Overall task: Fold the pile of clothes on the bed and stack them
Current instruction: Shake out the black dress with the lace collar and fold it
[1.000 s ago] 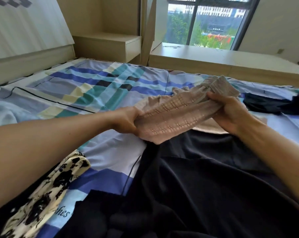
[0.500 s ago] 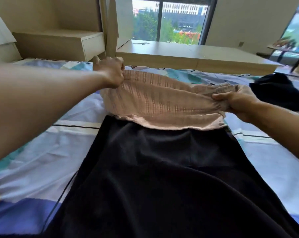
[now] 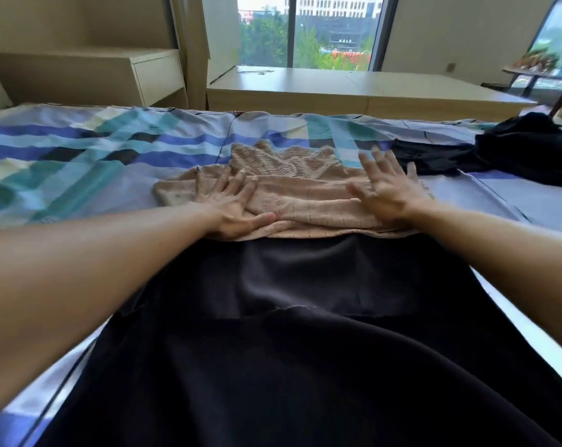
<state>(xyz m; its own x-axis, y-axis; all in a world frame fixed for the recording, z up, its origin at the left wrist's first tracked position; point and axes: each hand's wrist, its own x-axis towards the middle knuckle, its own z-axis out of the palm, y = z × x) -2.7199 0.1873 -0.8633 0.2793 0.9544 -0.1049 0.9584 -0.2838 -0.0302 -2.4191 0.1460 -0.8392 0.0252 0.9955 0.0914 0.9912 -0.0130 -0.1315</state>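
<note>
Here the bed [image 3: 79,156] takes up most of what I see, its striped sheet running across from side to side. It serves me as the folding surface.

Down the middle, from my body outward, lies the black cloth [image 3: 305,350], spread long and fairly flat. I judge it is laid out like that so it can be folded in its turn, though whether it is already partly folded I cannot tell.

Far off to my right, well apart from my work, sits the dark heap [image 3: 515,150], crumpled and unfolded. That looks like what is left of the pile.

At the far end of the black cloth lies the beige top [image 3: 305,195], a thin knit. Its near edge overlaps the black cloth and the rest lies on the sheet. The far part is rumpled, so it needs flattening before any fold will hold.

My left hand [image 3: 231,204] lies flat on the left part of the top, fingers straight and spread, gripping nothing. It presses the knit down to pin it.

My right hand [image 3: 386,191] is also released, fingers splayed over the right part. It is blurred, so I cannot tell how firmly it touches. I judge I am smoothing the top ahead of the first fold.
</note>
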